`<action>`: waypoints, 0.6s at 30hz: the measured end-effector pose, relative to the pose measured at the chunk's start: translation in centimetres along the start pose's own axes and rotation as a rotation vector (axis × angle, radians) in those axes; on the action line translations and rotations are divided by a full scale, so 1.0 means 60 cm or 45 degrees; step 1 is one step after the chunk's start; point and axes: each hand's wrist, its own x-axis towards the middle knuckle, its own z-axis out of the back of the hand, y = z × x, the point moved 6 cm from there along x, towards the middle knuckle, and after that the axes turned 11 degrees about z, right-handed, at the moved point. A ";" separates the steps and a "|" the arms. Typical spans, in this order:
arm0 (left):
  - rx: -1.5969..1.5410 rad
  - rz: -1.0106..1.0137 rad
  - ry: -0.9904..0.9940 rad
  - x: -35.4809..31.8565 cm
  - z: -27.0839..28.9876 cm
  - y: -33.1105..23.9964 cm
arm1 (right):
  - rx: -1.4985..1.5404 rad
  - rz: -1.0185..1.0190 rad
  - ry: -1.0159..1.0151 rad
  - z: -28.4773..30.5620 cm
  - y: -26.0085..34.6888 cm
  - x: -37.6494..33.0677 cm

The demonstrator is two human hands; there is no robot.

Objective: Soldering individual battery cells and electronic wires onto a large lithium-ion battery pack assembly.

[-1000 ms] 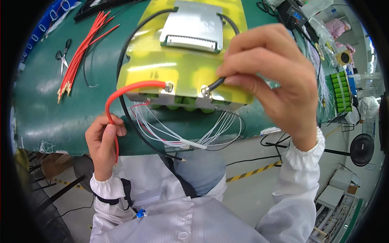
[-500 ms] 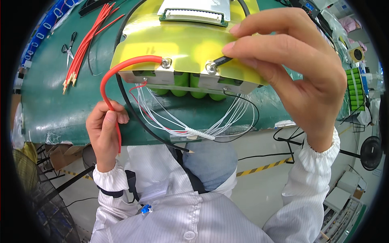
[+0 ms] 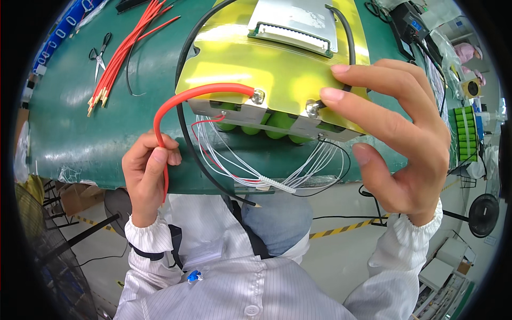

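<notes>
Yellow sheeting [image 3: 229, 69] covered the pack [image 3: 272, 124], which stood on the green counter [image 3: 69, 138]. The left grip [image 3: 151, 165] was closed round the red cable [image 3: 186, 95], near its free end; the right grip [image 3: 408, 120] was wide, thumb well apart, two fingertips at the short black lead [image 3: 350, 42].

From where I stood, a hard tug on the red cable could have strained its joint [image 3: 258, 96], since the bend fed straight into the solder. Sideways pressure on the lead might have done likewise to the other joint [image 3: 313, 108]. Worse, I judged, was a possible short: the long black cable [image 3: 184, 117] hung past the counter's edge, its tip [image 3: 258, 205] bare, and a swing might have brought it against the red end. The drooping white wires [image 3: 320, 152] could have snagged.

The pack's far end was out of sight, and its green cells [image 3: 281, 122] showed only in front. Whether the fingertips pressed the lead or merely hovered, I couldn't fairly tell.
</notes>
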 end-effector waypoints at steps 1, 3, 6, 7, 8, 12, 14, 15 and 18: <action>-0.008 0.002 -0.001 -0.001 0.001 0.001 | 0.000 -0.016 -0.020 -0.001 0.002 -0.001; -0.008 0.005 -0.006 0.001 0.000 0.001 | 0.018 -0.051 -0.015 -0.001 0.003 0.000; -0.011 0.003 -0.003 0.002 -0.001 -0.001 | 0.000 -0.059 -0.006 -0.001 0.005 0.001; -0.013 -0.002 0.004 0.002 -0.001 -0.002 | -0.033 -0.030 -0.002 -0.001 0.007 0.001; -0.015 -0.004 0.003 0.002 -0.002 -0.002 | -0.034 -0.028 0.000 -0.002 0.008 0.000; -0.004 0.003 -0.004 0.002 0.001 -0.004 | -0.034 -0.054 -0.023 -0.006 0.015 0.000; -0.007 0.009 -0.017 0.001 0.005 -0.005 | -0.035 -0.067 -0.008 -0.008 0.017 0.002; -0.040 0.031 0.004 0.004 0.001 -0.004 | -0.030 -0.094 0.002 -0.004 0.016 -0.002; -0.005 0.096 0.005 0.003 -0.002 -0.027 | -0.022 -0.152 -0.015 -0.006 0.015 -0.009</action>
